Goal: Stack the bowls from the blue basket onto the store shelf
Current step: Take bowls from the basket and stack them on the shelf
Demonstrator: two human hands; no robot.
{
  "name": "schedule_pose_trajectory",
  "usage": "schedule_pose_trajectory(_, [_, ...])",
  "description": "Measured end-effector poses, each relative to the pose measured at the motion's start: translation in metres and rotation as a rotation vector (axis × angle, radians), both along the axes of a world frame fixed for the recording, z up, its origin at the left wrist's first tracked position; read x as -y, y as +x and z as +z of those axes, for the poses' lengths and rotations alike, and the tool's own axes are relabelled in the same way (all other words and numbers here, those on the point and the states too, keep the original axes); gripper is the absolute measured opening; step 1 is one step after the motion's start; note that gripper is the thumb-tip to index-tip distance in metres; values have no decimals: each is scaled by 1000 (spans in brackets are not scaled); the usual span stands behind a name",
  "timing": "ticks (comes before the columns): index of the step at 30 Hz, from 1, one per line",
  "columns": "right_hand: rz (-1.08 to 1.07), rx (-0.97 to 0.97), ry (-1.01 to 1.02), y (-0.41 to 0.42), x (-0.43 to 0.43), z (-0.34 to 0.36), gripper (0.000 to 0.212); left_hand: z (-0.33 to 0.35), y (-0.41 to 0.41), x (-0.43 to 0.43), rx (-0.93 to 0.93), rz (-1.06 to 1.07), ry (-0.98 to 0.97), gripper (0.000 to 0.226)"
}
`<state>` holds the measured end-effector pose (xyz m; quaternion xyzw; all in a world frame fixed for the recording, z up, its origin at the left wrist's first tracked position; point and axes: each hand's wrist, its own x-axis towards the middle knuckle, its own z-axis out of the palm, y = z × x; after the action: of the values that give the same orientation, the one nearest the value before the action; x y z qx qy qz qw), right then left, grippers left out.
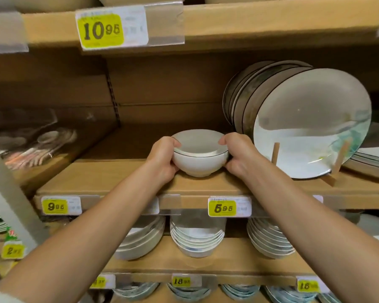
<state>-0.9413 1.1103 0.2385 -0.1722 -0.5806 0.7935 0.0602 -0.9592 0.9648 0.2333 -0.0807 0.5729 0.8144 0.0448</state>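
**Head view: one bowl (200, 164) on the shelf (96, 180), clasped by two hands**

One round, glossy white bowl with a thin dark rim line stands near the front edge of the matte brown shelf. Both bare arms reach forward. The left hand (162, 160) and right hand (239, 158) grip opposite sides, thumbs at the rim, fingers curled low on the wall. Glossy round plates (311, 123) stand on edge just right.

Honestly the bowl (200, 164) is looking like smooth glossy white ceramic, the shelf (101, 180) is coming across matt like brown cardboard, plates (304, 132) are gleaming, price tags (221, 208) are showing yellow paper.
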Motion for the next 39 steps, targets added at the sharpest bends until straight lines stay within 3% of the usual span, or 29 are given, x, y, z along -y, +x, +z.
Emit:
schedule_pose_trajectory(5, [38, -49, -39, 5, -1, -2, 15, -7, -1, 1, 4, 16, 29, 23])
schedule_pose_trajectory(9, [18, -112, 106, 17, 2, -24, 59, -11, -3, 6, -25, -36, 35, 18])
schedule_pose_trajectory(11, [3, -151, 147, 21, 6, -28, 66, -10, -4, 9, -34, -71, 19, 18])
schedule_pose_trajectory(15, [-24, -117, 200, 15, 5, -21, 48, -8, -2, 15, -17, -117, -14, 18])
schedule_pose_trajectory(22, [-20, -79, 23, 6, -2, -4, 29, -14, 19, 24, -16, -214, 52, 36])
schedule_pose_trajectory(26, [-52, -87, 27, 13, 4, -8, 21, -1, 7, 29, -29, -70, 16, 32])
schedule_pose_trajectory(29, [-76, -125, 99, 22, 15, -23, 58, 15, -9, 25, -4, -140, 15, 35])
schedule_pose_trajectory(31, [-115, -155, 232, 22, 23, -28, 66, 16, -9, 20, 7, -212, -19, 29])
schedule_pose_trajectory(33, [-148, -158, 246, 16, 25, -27, 57, 7, -8, 19, -19, -192, -39, 27])
schedule_pose_trajectory(37, [-140, -127, -47, 8, 12, -13, 20, -4, -4, 31, -34, -148, 14, 13])
schedule_pose_trajectory(39, [-130, -151, -41, 12, 8, -15, 15, -5, -7, 34, -48, -136, 11, 11])
